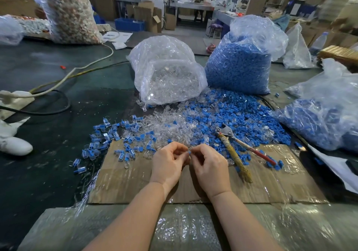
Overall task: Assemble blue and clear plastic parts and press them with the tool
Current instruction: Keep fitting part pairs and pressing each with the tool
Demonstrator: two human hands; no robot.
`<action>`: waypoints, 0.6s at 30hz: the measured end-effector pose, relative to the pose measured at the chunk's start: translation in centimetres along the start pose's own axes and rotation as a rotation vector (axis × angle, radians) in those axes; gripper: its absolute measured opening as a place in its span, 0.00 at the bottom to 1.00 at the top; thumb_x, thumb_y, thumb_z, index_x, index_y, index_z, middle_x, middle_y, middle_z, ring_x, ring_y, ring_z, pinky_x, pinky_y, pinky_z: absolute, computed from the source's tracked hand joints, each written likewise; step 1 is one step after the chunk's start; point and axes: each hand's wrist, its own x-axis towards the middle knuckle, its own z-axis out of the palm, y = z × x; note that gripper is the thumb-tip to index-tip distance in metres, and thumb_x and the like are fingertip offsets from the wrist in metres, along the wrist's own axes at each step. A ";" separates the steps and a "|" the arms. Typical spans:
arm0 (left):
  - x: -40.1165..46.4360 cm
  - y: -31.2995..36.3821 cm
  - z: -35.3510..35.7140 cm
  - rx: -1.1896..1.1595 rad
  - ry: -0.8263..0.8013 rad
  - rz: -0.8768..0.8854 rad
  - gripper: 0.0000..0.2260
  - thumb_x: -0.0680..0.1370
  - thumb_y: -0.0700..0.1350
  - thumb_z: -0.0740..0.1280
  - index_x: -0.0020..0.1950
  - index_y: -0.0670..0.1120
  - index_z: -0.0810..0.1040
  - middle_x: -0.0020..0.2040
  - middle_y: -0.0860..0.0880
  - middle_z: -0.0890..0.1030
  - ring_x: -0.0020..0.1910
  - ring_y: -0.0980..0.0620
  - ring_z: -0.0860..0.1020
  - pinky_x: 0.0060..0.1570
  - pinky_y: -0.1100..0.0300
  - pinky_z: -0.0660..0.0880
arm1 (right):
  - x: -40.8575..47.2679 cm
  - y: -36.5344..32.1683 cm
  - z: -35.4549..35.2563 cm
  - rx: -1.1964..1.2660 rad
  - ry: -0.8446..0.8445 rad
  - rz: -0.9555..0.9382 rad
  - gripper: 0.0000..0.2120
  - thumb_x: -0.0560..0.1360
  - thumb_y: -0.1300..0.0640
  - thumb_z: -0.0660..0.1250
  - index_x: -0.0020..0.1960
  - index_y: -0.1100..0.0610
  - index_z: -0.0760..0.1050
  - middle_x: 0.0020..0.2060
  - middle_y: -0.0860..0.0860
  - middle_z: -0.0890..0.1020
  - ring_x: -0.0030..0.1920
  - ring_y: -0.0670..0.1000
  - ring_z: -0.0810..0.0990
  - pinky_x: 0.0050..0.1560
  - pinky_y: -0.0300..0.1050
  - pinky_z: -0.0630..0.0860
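So this looks like the fitting step: the left hand (pixel 168 162) and right hand (pixel 209 165) meet over the near cardboard (pixel 261 185), fingertips pinching a small blue part (pixel 189 152) between them. Any clear piece there is hidden by the fingers. Both wrists angle inward, fingers curled. Next move probably means reaching right for the pliers (pixel 233 150), lying untouched beside the loose pile of parts (pixel 213 115), then squeezing the joined pair.

Blue part (pixel 189 152) mostly hidden between fingertips of left hand (pixel 168 163) and right hand (pixel 210 168); clear part not discernible. Right-side bag (pixel 329 115) cut by frame edge. Background blurred.
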 end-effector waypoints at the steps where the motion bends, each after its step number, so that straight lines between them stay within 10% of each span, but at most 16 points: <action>1: 0.0 0.0 0.0 -0.006 -0.005 0.000 0.09 0.73 0.34 0.69 0.41 0.48 0.78 0.39 0.46 0.82 0.38 0.52 0.81 0.43 0.63 0.79 | 0.0 0.0 0.0 0.013 0.001 0.004 0.03 0.70 0.63 0.72 0.40 0.59 0.78 0.34 0.49 0.81 0.35 0.50 0.78 0.37 0.34 0.67; 18: -0.1 0.1 -0.2 -0.076 0.017 -0.001 0.07 0.75 0.35 0.67 0.44 0.48 0.78 0.41 0.46 0.82 0.40 0.53 0.82 0.41 0.67 0.78 | -0.1 -0.1 -0.4 0.111 -0.046 0.032 0.10 0.71 0.64 0.70 0.51 0.54 0.81 0.41 0.43 0.76 0.37 0.43 0.75 0.40 0.39 0.74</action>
